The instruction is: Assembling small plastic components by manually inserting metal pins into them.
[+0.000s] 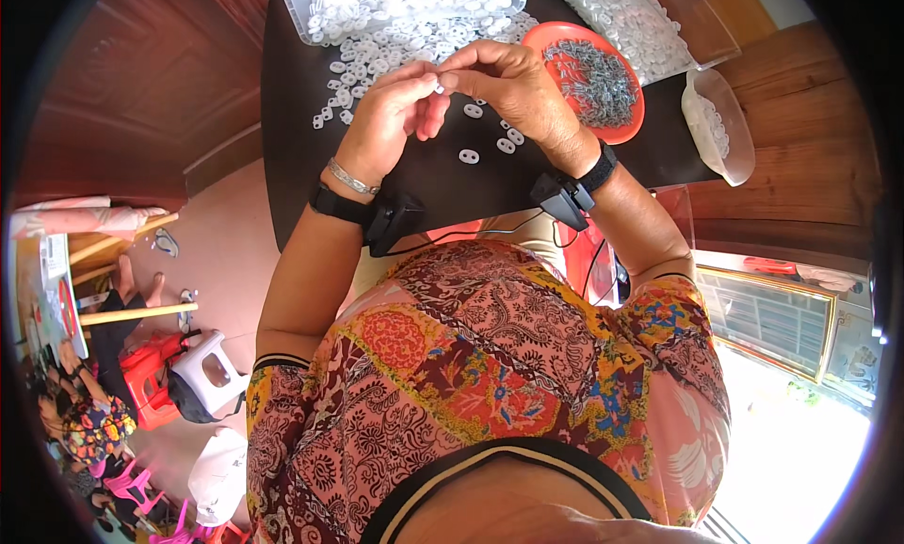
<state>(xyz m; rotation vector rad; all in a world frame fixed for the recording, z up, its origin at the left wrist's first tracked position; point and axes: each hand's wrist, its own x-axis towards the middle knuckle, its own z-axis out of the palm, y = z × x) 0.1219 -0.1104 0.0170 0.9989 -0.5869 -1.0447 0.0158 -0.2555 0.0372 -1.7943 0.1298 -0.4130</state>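
Note:
Above the dark table, my left hand and my right hand meet at the fingertips. A small white plastic piece shows at the left thumb and fingers; most of it is hidden. My right thumb and forefinger are pinched together against it, and whatever else they hold cannot be made out. Under and behind the hands lies a spread of loose white oval plastic pieces with two holes. A few single ovals lie nearer to me. Right of my right hand, an orange-red plate bears a heap of small grey metal parts.
A clear bin full of white pieces stands at the far edge. A clear bag of white pieces lies far right, with a white bowl nearer. Thin black cables run between my wrist devices. Other people sit at far left near stools.

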